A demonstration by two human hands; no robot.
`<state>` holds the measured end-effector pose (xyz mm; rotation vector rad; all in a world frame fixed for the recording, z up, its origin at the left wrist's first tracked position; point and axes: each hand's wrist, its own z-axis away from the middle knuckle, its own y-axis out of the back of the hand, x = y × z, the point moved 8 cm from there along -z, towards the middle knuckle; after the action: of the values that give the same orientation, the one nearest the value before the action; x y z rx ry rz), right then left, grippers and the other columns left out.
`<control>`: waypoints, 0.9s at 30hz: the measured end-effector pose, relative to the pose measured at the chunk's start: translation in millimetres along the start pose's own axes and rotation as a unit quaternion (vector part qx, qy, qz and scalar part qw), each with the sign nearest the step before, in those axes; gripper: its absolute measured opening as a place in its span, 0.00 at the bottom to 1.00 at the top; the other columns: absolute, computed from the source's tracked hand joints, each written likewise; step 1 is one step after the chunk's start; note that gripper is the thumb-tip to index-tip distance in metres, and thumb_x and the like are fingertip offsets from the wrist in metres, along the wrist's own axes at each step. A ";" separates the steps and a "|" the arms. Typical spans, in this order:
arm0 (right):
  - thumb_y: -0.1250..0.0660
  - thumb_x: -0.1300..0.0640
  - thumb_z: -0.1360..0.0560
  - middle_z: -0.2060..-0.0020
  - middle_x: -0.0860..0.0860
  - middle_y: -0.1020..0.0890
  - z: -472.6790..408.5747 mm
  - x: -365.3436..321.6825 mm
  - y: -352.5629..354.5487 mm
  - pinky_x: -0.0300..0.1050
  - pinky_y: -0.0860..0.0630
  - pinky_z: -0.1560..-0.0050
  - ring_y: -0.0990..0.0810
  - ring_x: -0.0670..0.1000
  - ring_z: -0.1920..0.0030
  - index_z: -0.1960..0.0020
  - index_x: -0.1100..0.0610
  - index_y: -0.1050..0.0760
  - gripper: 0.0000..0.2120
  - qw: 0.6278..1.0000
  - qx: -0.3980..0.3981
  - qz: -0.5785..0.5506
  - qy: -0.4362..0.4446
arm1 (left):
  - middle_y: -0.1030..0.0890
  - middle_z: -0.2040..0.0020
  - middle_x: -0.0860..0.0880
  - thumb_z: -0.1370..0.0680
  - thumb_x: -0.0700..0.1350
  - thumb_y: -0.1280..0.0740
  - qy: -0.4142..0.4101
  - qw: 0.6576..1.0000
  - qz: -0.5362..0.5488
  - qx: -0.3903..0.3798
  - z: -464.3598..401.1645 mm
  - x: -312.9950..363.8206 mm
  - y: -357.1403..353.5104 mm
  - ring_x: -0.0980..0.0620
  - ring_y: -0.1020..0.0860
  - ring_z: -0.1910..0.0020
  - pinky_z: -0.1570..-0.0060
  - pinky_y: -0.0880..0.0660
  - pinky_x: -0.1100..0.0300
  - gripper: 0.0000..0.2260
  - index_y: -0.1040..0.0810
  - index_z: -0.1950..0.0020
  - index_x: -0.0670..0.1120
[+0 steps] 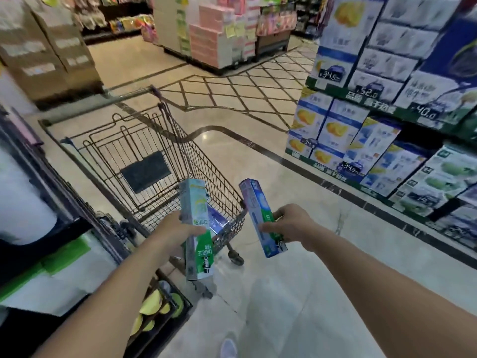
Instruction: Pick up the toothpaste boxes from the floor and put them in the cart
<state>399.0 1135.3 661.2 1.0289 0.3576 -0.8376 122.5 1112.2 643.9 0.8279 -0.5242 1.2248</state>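
A supermarket aisle: a wire shopping cart [160, 161] stands on polished tile floor [271, 293], flanked by shelves [387, 109] of stacked boxed goods bearing price tags [367, 93], with pink cartons [209, 45] piled on a pallet display beyond.

We saw two bare forearms, no sleeves, watch or rings on either. The left hand [178, 228] and right hand [289, 223] were ungloved. At six o'clock showed a pale shoe [228, 348] toe, blurred.
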 end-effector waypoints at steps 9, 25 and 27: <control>0.21 0.45 0.34 0.61 0.54 0.18 -103.1 -62.2 -31.6 0.57 0.16 0.55 0.16 0.53 0.58 0.60 0.57 0.25 0.19 0.997 -0.062 0.039 0.005 | 0.19 0.43 0.50 0.26 0.42 0.25 0.033 0.996 0.071 0.037 -64.0 4.9 32.4 0.47 0.20 0.48 0.55 0.21 0.48 0.27 0.29 0.30 0.49; 0.26 0.55 0.27 0.71 0.49 0.29 -331.1 -114.4 -150.9 0.31 0.38 0.82 0.31 0.44 0.74 0.66 0.57 0.32 0.16 0.937 -0.252 0.228 0.088 | 0.25 0.31 0.47 0.27 0.48 0.23 0.182 0.960 0.114 0.181 -190.6 -35.6 51.7 0.46 0.24 0.37 0.37 0.26 0.48 0.33 0.34 0.26 0.46; 0.26 0.52 0.27 0.70 0.49 0.30 -350.1 -101.1 -177.2 0.33 0.38 0.80 0.32 0.45 0.72 0.64 0.55 0.33 0.17 0.925 -0.264 0.259 0.084 | 0.22 0.38 0.49 0.27 0.49 0.23 0.203 0.955 0.102 0.188 -209.6 -51.9 48.6 0.48 0.22 0.42 0.39 0.25 0.50 0.29 0.31 0.30 0.46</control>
<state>239.1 1437.4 443.5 0.6375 0.4027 -0.1516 45.3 1251.5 490.3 0.8197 -0.0362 1.6689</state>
